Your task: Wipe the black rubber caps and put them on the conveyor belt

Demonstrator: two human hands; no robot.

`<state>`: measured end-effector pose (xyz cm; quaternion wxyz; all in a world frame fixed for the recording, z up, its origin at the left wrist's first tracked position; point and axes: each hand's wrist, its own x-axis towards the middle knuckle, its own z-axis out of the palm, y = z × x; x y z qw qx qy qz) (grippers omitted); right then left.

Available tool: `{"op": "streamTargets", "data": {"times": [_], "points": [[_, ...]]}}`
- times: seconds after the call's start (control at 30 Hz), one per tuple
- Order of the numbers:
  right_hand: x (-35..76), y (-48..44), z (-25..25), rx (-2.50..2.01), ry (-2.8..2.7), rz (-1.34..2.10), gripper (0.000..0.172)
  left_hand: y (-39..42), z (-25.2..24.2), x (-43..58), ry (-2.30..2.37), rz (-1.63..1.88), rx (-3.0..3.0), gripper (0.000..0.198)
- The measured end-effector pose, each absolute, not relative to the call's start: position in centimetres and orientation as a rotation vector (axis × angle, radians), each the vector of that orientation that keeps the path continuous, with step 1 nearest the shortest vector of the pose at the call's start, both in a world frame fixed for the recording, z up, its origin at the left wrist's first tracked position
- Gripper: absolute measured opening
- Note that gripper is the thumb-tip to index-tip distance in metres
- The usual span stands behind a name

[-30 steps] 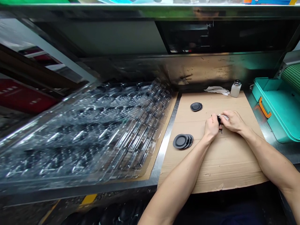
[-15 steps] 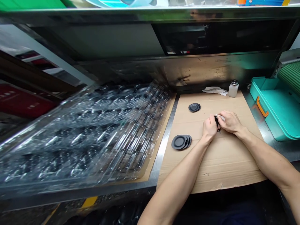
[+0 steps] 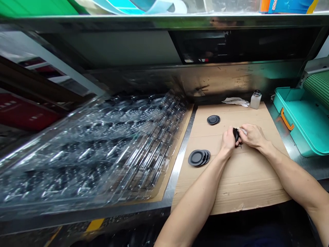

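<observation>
My left hand (image 3: 228, 139) is closed around the edge of a small black round disc (image 3: 235, 134), held up on its side above the cardboard sheet (image 3: 246, 178). Against the disc's right side, my right hand (image 3: 252, 135) pinches a small piece of white cloth (image 3: 242, 130), mostly hidden by the fingers. To the left, several similar dark discs (image 3: 197, 157) lie overlapped in a fanned stack. Farther back rests a smaller pile of dark discs (image 3: 213, 119).
Stacked clear plastic trays (image 3: 123, 147) with dark contents cover the left side. A small bottle (image 3: 255, 100) with a metal cap and a crumpled white glove (image 3: 235, 101) sit at the back. On the right stands a teal bin (image 3: 300, 132) with an orange handle. A metal shelf (image 3: 144, 21) crosses overhead.
The black disc has turned so more of its face shows between my hands. Both hands stay in nearly the same spot, and the view has tilted slightly upward.
</observation>
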<state>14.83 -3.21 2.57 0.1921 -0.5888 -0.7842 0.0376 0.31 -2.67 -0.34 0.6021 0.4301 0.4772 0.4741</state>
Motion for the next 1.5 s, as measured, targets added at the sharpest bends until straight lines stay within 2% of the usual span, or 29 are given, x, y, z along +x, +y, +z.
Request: {"op": "streamTargets", "data": {"times": [0.17,0.43,0.6,0.73,1.03,1.13,1.3,1.5], "points": [[16.2,-2.0,2.5,-1.547,-1.914,0.105,0.026,-1.3,2.1,-2.0,0.772,1.003,0.191,0.047],[16.6,-1.5,1.7,-1.519,-1.878,0.131,0.024,-1.4,2.6,-2.6,0.715,0.972,0.067,0.052],[16.5,-1.6,1.8,-1.364,-1.9,0.188,0.025,-1.6,2.2,-2.1,0.772,0.96,0.22,0.056],[16.0,-1.7,1.8,-1.227,-1.908,0.271,0.026,-2.6,1.4,-0.9,0.789,1.069,0.587,0.046],[16.4,-1.9,3.0,-1.292,-2.122,0.451,0.031,-3.0,0.7,-0.6,0.804,1.151,0.789,0.05],[17.4,-1.6,3.5,-1.357,-2.017,0.428,0.028,-2.6,0.3,-1.3,0.885,1.254,0.918,0.051],[19.1,-0.9,3.6,-1.608,-1.85,0.171,0.032,-3.4,0.7,-1.9,1.022,1.446,1.274,0.097],[19.7,-0.6,2.8,-1.802,-1.919,0.116,0.027,-4.2,1.5,-1.9,0.979,1.467,1.453,0.09]]}}
